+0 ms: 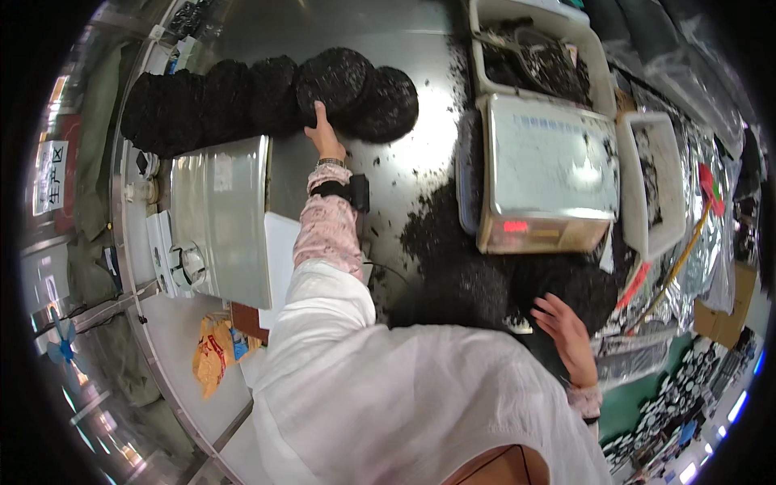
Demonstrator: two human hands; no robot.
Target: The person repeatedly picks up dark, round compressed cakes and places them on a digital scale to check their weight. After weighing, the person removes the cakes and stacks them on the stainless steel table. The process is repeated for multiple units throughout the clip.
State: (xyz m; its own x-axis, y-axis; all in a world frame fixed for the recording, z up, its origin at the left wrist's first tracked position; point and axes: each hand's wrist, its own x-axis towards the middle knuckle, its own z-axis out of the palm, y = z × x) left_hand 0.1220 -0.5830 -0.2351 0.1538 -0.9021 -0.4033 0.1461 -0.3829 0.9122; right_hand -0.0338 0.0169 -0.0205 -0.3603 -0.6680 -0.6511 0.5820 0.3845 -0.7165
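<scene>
My left hand (326, 136) reaches to the back of the steel table and grips the near edge of a round black cake (336, 79) of what looks like dried seaweed. The thumb lies on top and the other fingers are mostly hidden. That cake overlaps another round cake (388, 103) on its right. To the left, several more cakes (224, 100) lean in a row. My right hand (564, 333) is low on the right, fingers apart and nothing visible in them. It is beside a dark heap (567, 291) near my body; contact cannot be told.
A weighing scale (551, 163) with a lit red display stands right of centre. White bins (658, 236) flank it, the far bin (482, 66) holding dark scraps. Loose black flakes (433, 224) litter the steel table (412, 42). A metal box (224, 224) stands at left.
</scene>
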